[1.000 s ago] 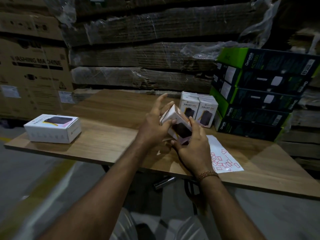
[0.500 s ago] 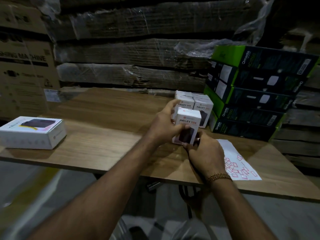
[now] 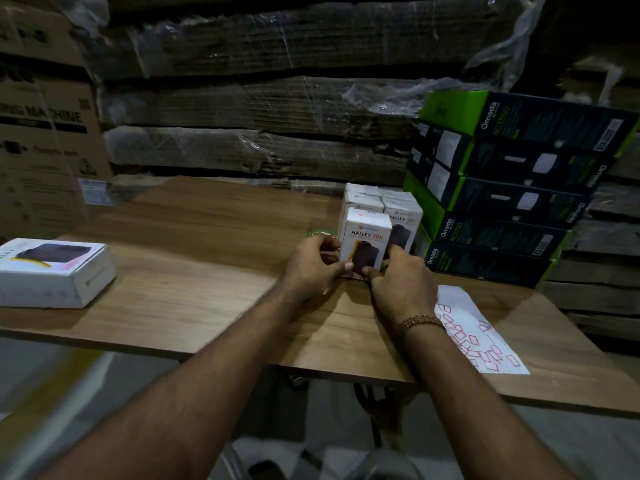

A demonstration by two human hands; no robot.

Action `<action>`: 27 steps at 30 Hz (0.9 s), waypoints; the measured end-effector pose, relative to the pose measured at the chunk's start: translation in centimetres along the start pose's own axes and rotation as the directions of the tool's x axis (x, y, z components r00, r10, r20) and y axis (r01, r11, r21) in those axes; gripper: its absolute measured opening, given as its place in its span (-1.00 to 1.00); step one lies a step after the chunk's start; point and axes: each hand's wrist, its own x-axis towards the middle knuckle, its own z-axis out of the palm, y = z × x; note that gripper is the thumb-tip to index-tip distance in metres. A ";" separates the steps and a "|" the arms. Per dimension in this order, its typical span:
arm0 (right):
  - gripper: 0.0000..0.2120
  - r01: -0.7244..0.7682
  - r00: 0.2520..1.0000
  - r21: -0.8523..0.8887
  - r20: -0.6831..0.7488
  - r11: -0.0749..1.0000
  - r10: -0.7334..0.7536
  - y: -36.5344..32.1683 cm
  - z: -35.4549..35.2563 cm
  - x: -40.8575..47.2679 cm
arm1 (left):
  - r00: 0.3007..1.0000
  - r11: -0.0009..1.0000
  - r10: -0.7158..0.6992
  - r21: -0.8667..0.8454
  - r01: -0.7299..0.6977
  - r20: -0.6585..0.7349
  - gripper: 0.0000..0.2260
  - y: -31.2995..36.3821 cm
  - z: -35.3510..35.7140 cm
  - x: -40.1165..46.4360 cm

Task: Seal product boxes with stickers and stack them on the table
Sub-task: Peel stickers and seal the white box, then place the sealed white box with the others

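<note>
A small white product box (image 3: 367,237) marked HALLEY 20K stands upright on the wooden table (image 3: 194,271), just in front of a group of like white boxes (image 3: 398,209). A small red sticker shows on its top edge. My left hand (image 3: 313,263) grips its lower left side, thumb on the front. My right hand (image 3: 403,282) holds its lower right side, thumb on the front face. A white sticker sheet (image 3: 485,334) with several red stickers lies to the right of my right wrist.
A stack of green and black boxes (image 3: 512,199) rises at the table's right rear. A flat white box (image 3: 55,271) lies at the left edge. Wrapped cardboard stacks (image 3: 259,109) fill the wall behind. A small round green thing (image 3: 320,233) lies behind my left hand.
The box went from tilted in the air between my hands to standing upright on the table, moved back against the other white boxes. Both hands followed and still hold its lower sides.
</note>
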 end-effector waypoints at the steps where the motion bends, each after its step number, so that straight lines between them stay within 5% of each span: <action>1: -0.67 -0.008 1.000 -0.003 0.000 1.000 0.008 -0.1 0.2 0.3 | 1.000 1.000 -0.002 0.006 0.002 -0.009 -0.55 -0.1 0.1 0.3; 13: -0.67 -0.042 0.999 -0.028 -0.024 0.999 0.041 0.3 2.0 2.1 | 0.995 0.998 -0.052 -0.045 0.048 -0.082 -0.36 -1.2 1.3 2.3; 27: -0.65 -0.026 0.999 -0.032 -0.044 0.999 0.025 0.5 2.3 2.4 | 0.987 0.999 -0.038 -0.014 0.036 -0.159 -0.48 -1.7 1.7 2.7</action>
